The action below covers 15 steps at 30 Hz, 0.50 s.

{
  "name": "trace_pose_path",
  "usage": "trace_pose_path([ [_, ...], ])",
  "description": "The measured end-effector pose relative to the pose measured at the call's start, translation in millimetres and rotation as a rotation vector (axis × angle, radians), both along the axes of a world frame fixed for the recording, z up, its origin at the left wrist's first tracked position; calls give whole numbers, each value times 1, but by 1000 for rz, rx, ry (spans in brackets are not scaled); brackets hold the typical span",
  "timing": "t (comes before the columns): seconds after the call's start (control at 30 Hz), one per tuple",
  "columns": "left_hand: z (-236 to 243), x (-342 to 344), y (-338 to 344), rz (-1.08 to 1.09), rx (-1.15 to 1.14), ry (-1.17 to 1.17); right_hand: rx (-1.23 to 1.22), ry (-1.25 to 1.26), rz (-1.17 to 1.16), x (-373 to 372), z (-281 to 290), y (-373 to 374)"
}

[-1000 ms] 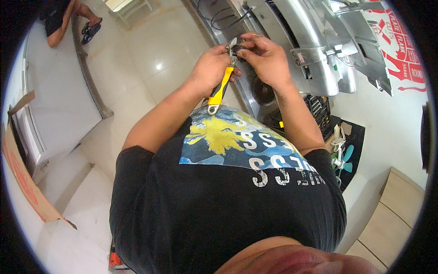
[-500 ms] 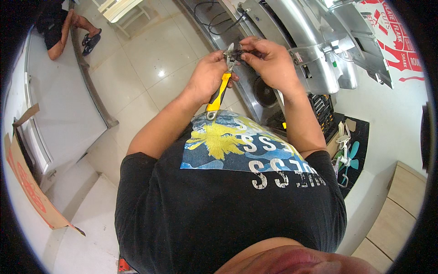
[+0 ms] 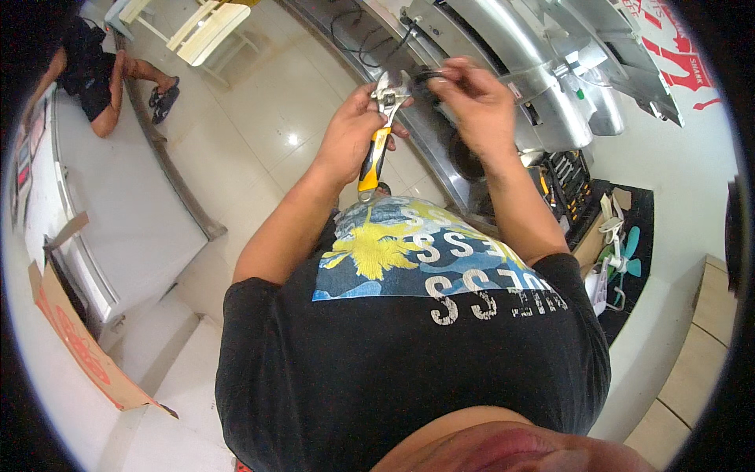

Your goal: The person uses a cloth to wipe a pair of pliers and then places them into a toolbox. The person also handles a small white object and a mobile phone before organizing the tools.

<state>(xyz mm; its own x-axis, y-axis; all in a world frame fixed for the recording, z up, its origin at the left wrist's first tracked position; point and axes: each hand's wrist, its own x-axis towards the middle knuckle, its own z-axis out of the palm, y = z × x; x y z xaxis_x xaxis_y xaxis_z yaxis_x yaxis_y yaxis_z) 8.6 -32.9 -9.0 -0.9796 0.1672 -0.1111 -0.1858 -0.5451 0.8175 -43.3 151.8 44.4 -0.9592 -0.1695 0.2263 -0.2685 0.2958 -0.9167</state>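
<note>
My left hand (image 3: 358,130) is closed around an adjustable wrench (image 3: 374,153) with a yellow and black handle. Its silver head points up and away from me, and the handle's end hangs near my shirt. To the right, my right hand (image 3: 476,102) pinches a small dark part (image 3: 429,74) between thumb and fingers; what kind it is I cannot make out. A small gap separates that part from the wrench jaws. Both hands are raised in front of a metal counter (image 3: 429,130).
A large stainless steel machine (image 3: 511,55) stands at the far right, with a black cable (image 3: 366,43) beside it. An open tool case (image 3: 568,189) and a teal-bladed fan (image 3: 627,252) lie to the right. At far left a person (image 3: 98,71) sits by a white surface (image 3: 126,197).
The small dark part has come away from the wrench jaws as my right hand moved right. My left hand still grips the wrench, whose head now shows fully. The view has shifted slightly.
</note>
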Motion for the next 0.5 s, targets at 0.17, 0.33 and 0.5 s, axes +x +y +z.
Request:
trace_pose_path([
  [0.17, -20, -1, -8, -61, -37, -167, -107, -118, -298, 19, -25, 66],
  [0.33, -32, -16, 7, -175, -111, -283, -19, -228, -519, 81, -74, 122],
  [0.5, -71, -27, -3, -141, -279, -293, 284, -242, -624, 130, -158, 159],
])
